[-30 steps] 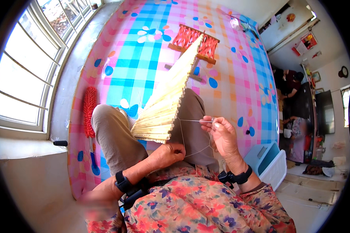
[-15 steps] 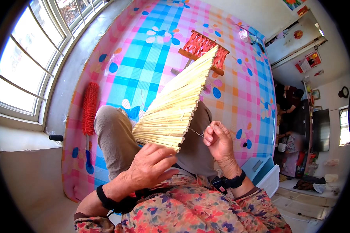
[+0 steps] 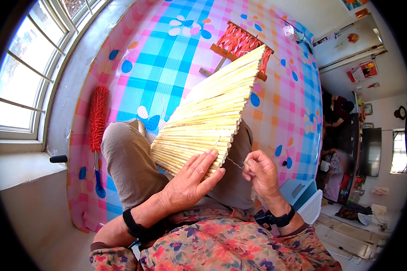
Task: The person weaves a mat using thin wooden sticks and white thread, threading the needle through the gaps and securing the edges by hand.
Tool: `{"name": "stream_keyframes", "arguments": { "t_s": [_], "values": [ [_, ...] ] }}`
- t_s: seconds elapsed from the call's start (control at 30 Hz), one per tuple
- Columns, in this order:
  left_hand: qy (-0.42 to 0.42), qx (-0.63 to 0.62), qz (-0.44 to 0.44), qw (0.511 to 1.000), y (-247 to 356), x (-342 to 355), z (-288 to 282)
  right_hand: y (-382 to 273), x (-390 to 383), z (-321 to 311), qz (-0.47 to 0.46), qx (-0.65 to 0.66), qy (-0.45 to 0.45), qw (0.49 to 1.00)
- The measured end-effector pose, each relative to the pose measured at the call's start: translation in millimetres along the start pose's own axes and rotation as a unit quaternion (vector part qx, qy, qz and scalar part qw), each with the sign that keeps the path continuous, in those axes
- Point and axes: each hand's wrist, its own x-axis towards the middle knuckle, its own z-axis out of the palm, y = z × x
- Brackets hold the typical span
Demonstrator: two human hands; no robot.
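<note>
Left hand point(image 3: 190, 183), earlier closed beside stalk panel's point(image 3: 208, 117) near end, now flat on it; panel's upper face shows broader; thread point(image 3: 234, 163), earlier wide loop, now short strand between panel's right edge and right hand point(image 3: 261, 174).

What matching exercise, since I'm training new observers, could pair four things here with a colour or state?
1. left hand
2. right hand
3. duster
4. tub

A. light blue
B. laid on the sheet of pale stalks
C. red and bushy
D. pinching the thread

Pairs: 1-B, 2-D, 3-C, 4-A
</note>
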Motion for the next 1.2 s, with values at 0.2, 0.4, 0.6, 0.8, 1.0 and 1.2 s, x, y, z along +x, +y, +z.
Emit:
{"name": "stream_keyframes", "arguments": {
  "t_s": [0.2,0.4,0.6,0.8,1.0,1.2],
  "values": [
    [0.007,-0.012,-0.01,1.0,1.8,0.2,0.0,-0.6,-3.9,-3.0,-0.003,-0.005,0.002,1.0],
    [0.024,-0.048,-0.049,0.997,-0.1,5.0,-1.6,-6.2,-0.2,-6.1,0.015,-0.005,0.026,1.0],
    [-0.01,-0.059,-0.065,0.996,1.0,7.1,-3.2,-12.3,-7.1,-8.5,-0.004,-0.044,0.038,0.998],
    [-0.023,-0.061,-0.073,0.995,0.5,5.3,-1.9,-12.8,-10.0,-6.7,0.047,-0.206,0.015,0.977],
    [0.0,-0.079,-0.078,0.994,2.9,7.4,-2.6,-12.2,-5.3,3.4,-0.113,-0.451,-0.036,0.885],
    [-0.005,-0.057,-0.08,0.995,4.0,7.1,-2.5,-8.2,-3.1,-1.3,-0.109,-0.491,-0.039,0.863]
  ]
}}
